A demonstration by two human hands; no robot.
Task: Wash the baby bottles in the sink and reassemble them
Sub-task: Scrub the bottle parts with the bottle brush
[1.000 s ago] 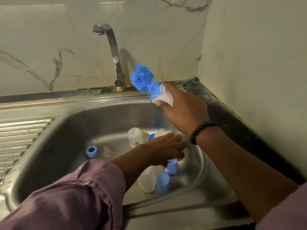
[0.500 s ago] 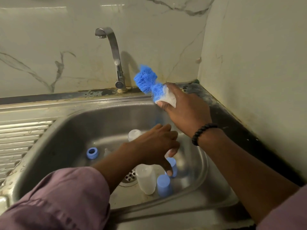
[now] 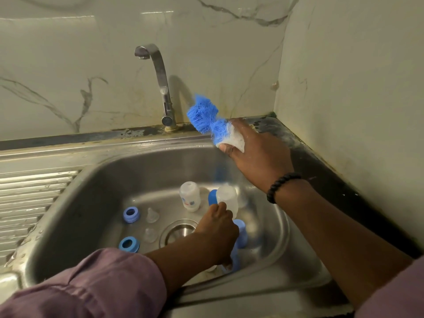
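Steel sink (image 3: 68,203), tap dry: washing's barely begun. Right hand (image 3: 259,154) grips the blue brush (image 3: 204,115) above the drain (image 3: 180,230); left hand (image 3: 216,235) probably pinches a bottle (image 3: 227,197) beside it. Rings, teats loose.

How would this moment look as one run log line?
right hand: holds blue brush above sink | left hand: grips bottle in basin | tap: no water seen | phase: washing

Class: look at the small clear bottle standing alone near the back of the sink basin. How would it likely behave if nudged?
The clear bottle looks empty and plastic, so probably light. It stands upright on the wet steel sink, so a nudge may slide or tip it. Being round, it would likely roll once down.
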